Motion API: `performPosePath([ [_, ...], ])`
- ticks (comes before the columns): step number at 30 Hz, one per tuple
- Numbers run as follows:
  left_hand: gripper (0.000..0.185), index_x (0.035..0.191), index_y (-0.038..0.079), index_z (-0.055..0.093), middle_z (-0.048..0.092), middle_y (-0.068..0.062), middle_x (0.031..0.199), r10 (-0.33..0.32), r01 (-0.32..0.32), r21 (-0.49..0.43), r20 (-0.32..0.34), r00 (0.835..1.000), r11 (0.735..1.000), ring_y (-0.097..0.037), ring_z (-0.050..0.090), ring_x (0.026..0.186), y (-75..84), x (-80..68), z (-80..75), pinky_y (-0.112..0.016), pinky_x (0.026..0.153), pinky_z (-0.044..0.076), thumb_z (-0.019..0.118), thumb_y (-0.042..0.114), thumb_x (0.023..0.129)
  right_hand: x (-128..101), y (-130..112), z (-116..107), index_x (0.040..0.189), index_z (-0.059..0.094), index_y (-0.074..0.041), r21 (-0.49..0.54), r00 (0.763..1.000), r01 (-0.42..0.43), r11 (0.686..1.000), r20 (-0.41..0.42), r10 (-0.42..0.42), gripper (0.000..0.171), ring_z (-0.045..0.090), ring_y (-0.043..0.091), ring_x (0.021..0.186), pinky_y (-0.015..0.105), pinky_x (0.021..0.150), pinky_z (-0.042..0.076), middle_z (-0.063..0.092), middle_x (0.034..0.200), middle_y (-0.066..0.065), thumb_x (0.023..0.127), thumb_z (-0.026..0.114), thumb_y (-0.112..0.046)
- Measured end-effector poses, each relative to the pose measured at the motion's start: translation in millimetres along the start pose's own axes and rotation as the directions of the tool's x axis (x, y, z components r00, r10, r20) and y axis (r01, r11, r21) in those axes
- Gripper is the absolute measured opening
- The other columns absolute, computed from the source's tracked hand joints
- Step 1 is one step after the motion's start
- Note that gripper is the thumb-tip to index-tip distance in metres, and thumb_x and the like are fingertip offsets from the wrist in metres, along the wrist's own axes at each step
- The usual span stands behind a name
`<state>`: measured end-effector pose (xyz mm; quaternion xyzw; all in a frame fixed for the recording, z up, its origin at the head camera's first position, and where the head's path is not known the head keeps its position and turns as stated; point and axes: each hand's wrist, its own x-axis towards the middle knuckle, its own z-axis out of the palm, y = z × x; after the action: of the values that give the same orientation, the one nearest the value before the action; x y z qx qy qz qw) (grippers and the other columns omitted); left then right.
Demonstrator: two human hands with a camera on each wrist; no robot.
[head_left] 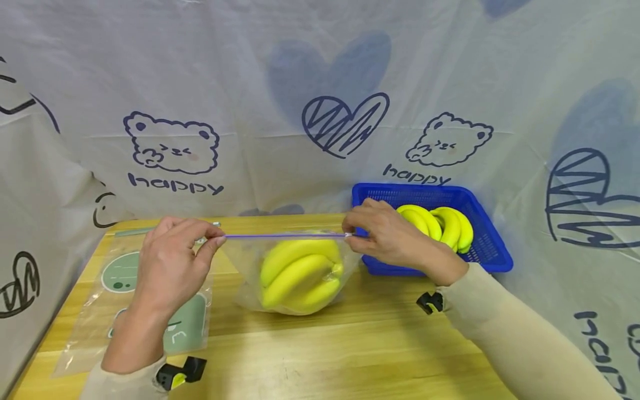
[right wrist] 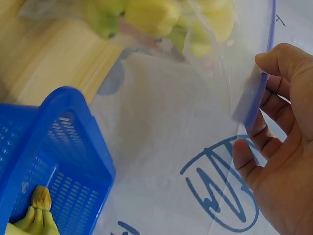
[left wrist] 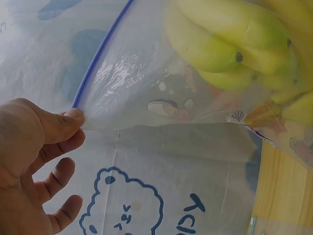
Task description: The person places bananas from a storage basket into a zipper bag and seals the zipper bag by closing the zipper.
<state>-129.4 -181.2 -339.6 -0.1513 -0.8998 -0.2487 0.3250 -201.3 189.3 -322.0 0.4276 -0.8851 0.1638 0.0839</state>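
Note:
A clear zip bag (head_left: 245, 278) with a purple-blue seal strip (head_left: 285, 236) has a bunch of yellow bananas (head_left: 300, 278) inside it. My left hand (head_left: 172, 266) pinches one end of the strip between thumb and forefinger; in the left wrist view the other fingers of that hand (left wrist: 39, 161) are spread apart from the bag. At the strip's opposite end, my right hand (head_left: 385, 233) pinches the bag's top edge, also seen with the right hand (right wrist: 288, 117) in the right wrist view. Between both hands the strip is stretched straight.
A blue plastic basket (head_left: 492, 253) at the back right holds more bananas (head_left: 452, 228). On the wooden table (head_left: 300, 361), at left, lies a flat clear bag (head_left: 90, 333) with green printed shapes. A patterned white curtain (head_left: 260, 139) hangs behind and at the sides.

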Motion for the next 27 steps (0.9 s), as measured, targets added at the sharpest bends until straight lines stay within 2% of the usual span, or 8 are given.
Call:
performPosePath([
  [12, 0.007, 0.089, 0.010, 0.076, 0.080, -0.008, 0.096, -0.060, 0.060, 0.022, 0.005, 0.998, 0.998, -0.030, 0.060, 0.094, -9.7, -2.3, -9.7, -0.045, 0.078, 0.038, 0.083, 0.007, 0.088, -8.5, 15.1, -2.3, 0.100, 0.071, -0.012, 0.006, 0.999, -0.029, 1.000, 0.013, 0.029, 0.007, 0.058, 0.020, 0.095, 0.041, 0.088, 0.046, 0.070, 0.097, -0.003, 0.100, 0.068, -0.019],
  [19, 0.004, 0.097, 0.008, 0.076, 0.078, -0.010, 0.101, -0.093, 0.094, -0.002, 0.045, 0.995, 0.996, -0.028, 0.057, 0.094, -9.1, -1.2, -9.3, -0.040, 0.076, 0.037, 0.078, 0.007, 0.094, -5.1, 11.0, 0.3, 0.095, 0.068, -0.015, 0.009, 0.996, -0.090, 0.996, -0.013, 0.090, 0.003, 0.055, 0.018, 0.088, 0.036, 0.079, 0.047, 0.068, 0.093, -0.002, 0.095, 0.070, -0.016],
  [27, 0.004, 0.099, 0.005, 0.075, 0.075, -0.012, 0.101, -0.110, 0.111, -0.016, 0.033, 0.993, 0.994, -0.030, 0.055, 0.091, -12.1, 1.0, -5.3, -0.040, 0.076, 0.037, 0.075, 0.006, 0.095, -0.9, 7.5, 8.1, 0.092, 0.065, -0.015, 0.015, 0.988, -0.157, 0.987, -0.005, 0.157, 0.012, 0.054, 0.018, 0.087, 0.035, 0.078, 0.048, 0.062, 0.089, -0.002, 0.096, 0.075, -0.021],
])
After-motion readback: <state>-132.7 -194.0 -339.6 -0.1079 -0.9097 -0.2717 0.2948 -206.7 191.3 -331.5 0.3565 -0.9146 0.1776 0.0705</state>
